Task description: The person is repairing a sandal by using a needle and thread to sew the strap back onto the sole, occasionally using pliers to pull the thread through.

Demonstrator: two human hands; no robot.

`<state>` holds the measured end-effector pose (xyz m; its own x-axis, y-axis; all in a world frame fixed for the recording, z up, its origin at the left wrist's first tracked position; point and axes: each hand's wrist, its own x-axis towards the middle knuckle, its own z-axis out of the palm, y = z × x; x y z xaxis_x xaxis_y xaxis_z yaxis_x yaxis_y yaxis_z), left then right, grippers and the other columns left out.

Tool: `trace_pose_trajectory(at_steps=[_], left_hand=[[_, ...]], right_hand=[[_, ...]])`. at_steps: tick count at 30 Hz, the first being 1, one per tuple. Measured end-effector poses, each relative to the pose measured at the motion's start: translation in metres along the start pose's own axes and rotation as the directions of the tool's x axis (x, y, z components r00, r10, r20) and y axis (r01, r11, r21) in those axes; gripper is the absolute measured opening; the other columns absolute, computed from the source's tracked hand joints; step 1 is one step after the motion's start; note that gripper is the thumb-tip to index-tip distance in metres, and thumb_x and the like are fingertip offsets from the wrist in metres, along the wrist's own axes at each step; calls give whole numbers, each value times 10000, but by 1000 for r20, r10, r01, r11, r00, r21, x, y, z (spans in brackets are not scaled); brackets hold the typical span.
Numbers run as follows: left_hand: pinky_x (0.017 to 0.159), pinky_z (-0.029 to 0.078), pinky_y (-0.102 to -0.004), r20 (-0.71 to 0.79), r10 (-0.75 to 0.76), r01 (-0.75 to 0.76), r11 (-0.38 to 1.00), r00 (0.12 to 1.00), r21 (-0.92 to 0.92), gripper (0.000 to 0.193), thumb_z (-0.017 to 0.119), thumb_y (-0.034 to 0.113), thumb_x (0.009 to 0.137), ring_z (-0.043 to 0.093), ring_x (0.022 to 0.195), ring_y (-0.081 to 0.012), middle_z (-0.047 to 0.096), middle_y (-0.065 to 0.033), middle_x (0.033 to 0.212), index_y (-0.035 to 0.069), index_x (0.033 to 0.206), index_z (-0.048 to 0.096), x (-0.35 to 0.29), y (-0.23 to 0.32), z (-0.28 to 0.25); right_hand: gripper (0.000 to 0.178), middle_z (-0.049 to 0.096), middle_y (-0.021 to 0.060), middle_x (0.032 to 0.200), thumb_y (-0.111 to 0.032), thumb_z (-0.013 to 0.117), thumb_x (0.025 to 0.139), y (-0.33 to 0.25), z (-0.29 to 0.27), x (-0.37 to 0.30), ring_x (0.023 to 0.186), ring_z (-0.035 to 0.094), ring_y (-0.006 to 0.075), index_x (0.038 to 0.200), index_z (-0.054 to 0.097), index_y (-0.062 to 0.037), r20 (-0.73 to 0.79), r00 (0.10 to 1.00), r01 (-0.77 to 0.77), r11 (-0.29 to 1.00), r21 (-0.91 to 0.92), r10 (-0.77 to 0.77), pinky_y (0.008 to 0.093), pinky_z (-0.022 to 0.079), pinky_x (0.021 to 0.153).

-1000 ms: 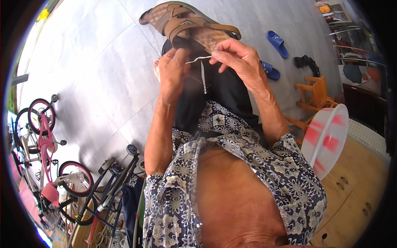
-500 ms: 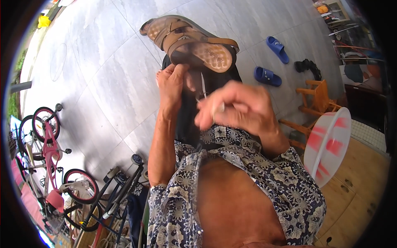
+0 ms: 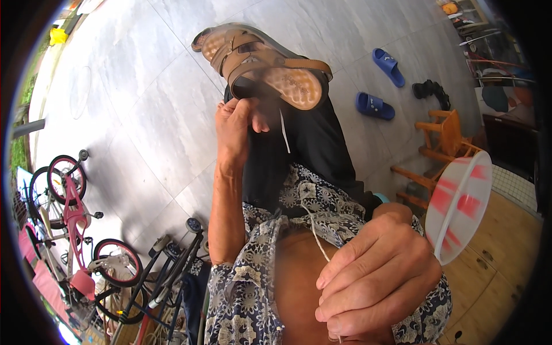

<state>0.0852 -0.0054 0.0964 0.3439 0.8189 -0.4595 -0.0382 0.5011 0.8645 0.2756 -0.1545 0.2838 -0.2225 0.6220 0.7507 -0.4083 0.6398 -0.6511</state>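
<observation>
A brown strappy sandal [image 3: 305, 89] rests across my knees, over the black trousers [image 3: 322, 138]. My left hand [image 3: 236, 123] is closed at the sandal's near edge, its fingers pinched on the strap; the fingertips are partly hidden. A short length of white thread [image 3: 284, 133] hangs down just right of that hand. Close to my chest, my right hand [image 3: 379, 270] is closed on a white thread [image 3: 315, 233] that trails up from the fingers toward my lap. Whether both lengths are one thread cannot be seen.
Two blue slippers [image 3: 375, 106] and a black shoe [image 3: 430, 94] lie on the tiles at right. Nearby are a small wooden stool [image 3: 447, 135] and a round white-and-red plastic piece [image 3: 459, 210]. A pink bicycle [image 3: 75, 221] and a dark wheeled frame [image 3: 169, 270] stand at left.
My right hand has moved from near the sandal down and right toward my chest, drawing the thread with it. The left hand stays at the sandal, which has tilted slightly.
</observation>
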Motion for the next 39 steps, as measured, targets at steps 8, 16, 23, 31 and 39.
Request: trace_pose_trajectory(at_steps=[8, 16, 23, 31, 39], left_hand=[[863, 581, -381, 35, 37, -36, 999, 999, -17, 255, 617, 158, 1049, 622, 549, -189, 574, -39, 573, 5, 867, 709, -1, -7, -11], [815, 583, -368, 17, 48, -47, 999, 999, -25, 268, 586, 110, 1043, 601, 517, -195, 583, -57, 565, -11, 834, 702, -1, -6, -4], [828, 580, -369, 25, 51, -50, 999, 998, -18, 278, 590, 116, 1041, 597, 515, -191, 581, -52, 562, 1, 815, 702, 1, -4, -4], [824, 581, -364, 2, 21, -21, 998, 1000, -53, 305, 595, 117, 1039, 601, 514, -194, 585, -55, 558, 7, 774, 699, -3, -7, -6], [715, 574, -324, 79, 7, 2, 993, 997, -118, 217, 666, 131, 1038, 604, 549, -170, 597, -38, 602, 8, 863, 698, -4, -10, -9]], right_hand=[[248, 755, 247, 1014, -33, 703, 1043, -1, 9, -1, 687, 743, 210, 1183, 709, 172, -3, 862, -316, 542, 778, 507, 277, 587, 550], [295, 711, 143, 892, 11, 801, 975, 24, 31, -22, 651, 653, 168, 1223, 741, 158, -42, 965, -95, 496, 863, 259, 294, 476, 506], [256, 728, 154, 897, 88, 837, 908, 18, 47, -23, 651, 670, 179, 1153, 777, 137, -218, 933, 46, 504, 862, 288, 297, 480, 494], [58, 724, 185, 854, 73, 769, 851, 8, 17, -10, 628, 703, 197, 878, 723, 96, -162, 912, -170, 706, 688, 378, 300, 505, 448], [100, 642, 84, 833, -70, 757, 934, 122, -52, -45, 716, 682, 286, 911, 665, -39, -278, 916, -381, 414, -826, 289, 413, 576, 652]])
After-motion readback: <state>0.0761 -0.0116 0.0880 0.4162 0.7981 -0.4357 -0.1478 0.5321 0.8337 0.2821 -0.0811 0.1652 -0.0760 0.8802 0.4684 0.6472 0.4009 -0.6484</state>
